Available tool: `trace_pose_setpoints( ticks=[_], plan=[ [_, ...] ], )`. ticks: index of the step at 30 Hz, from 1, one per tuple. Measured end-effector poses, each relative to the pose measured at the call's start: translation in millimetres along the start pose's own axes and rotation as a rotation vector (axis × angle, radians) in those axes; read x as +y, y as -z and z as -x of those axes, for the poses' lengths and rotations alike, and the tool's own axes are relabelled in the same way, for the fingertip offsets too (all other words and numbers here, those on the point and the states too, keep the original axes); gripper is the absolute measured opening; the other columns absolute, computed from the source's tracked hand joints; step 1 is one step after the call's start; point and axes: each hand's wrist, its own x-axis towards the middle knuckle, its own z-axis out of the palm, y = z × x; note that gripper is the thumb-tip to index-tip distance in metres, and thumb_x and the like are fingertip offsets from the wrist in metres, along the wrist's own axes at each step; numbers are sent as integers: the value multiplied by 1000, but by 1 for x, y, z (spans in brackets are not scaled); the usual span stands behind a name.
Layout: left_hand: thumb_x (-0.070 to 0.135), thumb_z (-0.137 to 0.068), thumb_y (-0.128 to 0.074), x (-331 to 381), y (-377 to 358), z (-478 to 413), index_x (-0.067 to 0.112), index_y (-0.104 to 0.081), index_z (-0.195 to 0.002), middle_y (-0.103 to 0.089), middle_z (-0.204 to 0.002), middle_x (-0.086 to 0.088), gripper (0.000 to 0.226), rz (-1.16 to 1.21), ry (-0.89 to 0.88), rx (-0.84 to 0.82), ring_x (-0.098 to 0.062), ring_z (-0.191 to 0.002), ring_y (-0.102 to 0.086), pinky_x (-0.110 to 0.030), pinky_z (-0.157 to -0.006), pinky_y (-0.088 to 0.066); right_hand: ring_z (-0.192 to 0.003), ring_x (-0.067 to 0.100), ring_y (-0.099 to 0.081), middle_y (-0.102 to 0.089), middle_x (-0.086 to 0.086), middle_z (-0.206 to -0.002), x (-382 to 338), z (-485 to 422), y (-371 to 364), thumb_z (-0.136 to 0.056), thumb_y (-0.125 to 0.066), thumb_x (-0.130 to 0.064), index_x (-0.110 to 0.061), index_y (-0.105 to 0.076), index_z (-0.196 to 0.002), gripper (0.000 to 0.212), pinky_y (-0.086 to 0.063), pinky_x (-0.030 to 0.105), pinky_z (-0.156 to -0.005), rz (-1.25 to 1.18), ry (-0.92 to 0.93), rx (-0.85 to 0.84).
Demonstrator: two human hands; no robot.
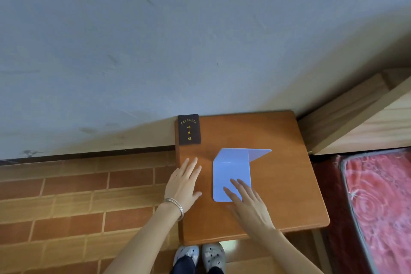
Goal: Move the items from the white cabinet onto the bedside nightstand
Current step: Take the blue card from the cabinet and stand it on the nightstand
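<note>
Fingers of the right hand (pixel 246 204) lie spread and flat on the near end of the bent pale-blue plastic sheet (pixel 231 171), gripping nothing. The left hand (pixel 184 182) rests flat, empty, on the brown wooden nightstand (pixel 278 184) (dark booklet (pixel 189 129) far left).

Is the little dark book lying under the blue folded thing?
No, the dark book lies apart at the nightstand's back corner, not touching the blue folded sheet.
</note>
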Motion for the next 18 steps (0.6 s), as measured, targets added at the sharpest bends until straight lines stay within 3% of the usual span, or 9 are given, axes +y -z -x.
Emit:
trace_pose_setpoints(
  ticks=[3,7,9,12,14,16,18],
  plan=[
    [50,-90,-52,-12,-3,-26,21,-12,-151,7,-158,2,79,-37,-2,21,-20,-144,9,-35,-115,-4,-123,26,-42,-56,-1,-130,14,-23,-23,-99,-8,-47,-31,-64,-115,61,-55,40,-83,43,-81,-142],
    [53,-92,-46,-28,-2,-58,21,-8,-151,6,-158,2,78,-67,39,64,-21,-144,9,-37,-115,-6,-124,24,-36,-55,-3,-132,20,-67,-18,-96,-16,-49,-33,-64,-116,54,-55,38,-80,43,-78,-126],
    [53,-93,-41,-31,-1,-71,23,-6,-151,6,-158,3,74,-72,53,59,-21,-144,8,-38,-115,-7,-126,24,-36,-53,-4,-133,22,-89,-12,-97,-9,-50,-34,-63,-118,59,-55,37,-79,19,-95,-133],
    [51,-94,-41,-31,0,-84,25,-12,-150,0,-159,5,69,-41,69,58,-20,-145,3,-38,-115,-10,-140,23,-18,-29,-7,-151,24,-118,-7,-86,10,-63,-36,-43,-136,78,-45,38,-96,17,-65,-148],
    [49,-94,-43,-30,1,-86,25,-15,-150,-3,-158,6,67,-22,78,60,-19,-145,1,-37,-115,-12,-143,18,0,-7,-12,-156,23,-133,0,-88,0,-63,-39,-27,-144,66,-39,36,-102,-38,-73,-201],
    [48,-93,-44,-30,4,-88,25,-16,-150,-3,-158,6,67,-25,80,51,-19,-144,0,-37,-115,-12,-142,16,5,-2,-14,-156,20,-148,6,-97,-19,-53,-39,-22,-145,50,-38,36,-102,-37,-81,-223],
    [47,-93,-45,-31,8,-90,25,-17,-149,-3,-158,7,66,-32,80,39,-19,-144,-1,-37,-115,-11,-142,16,5,-3,-13,-156,16,-161,11,-99,-25,-47,-38,-24,-145,47,-35,37,-105,-31,-85,-233]
  ],
)
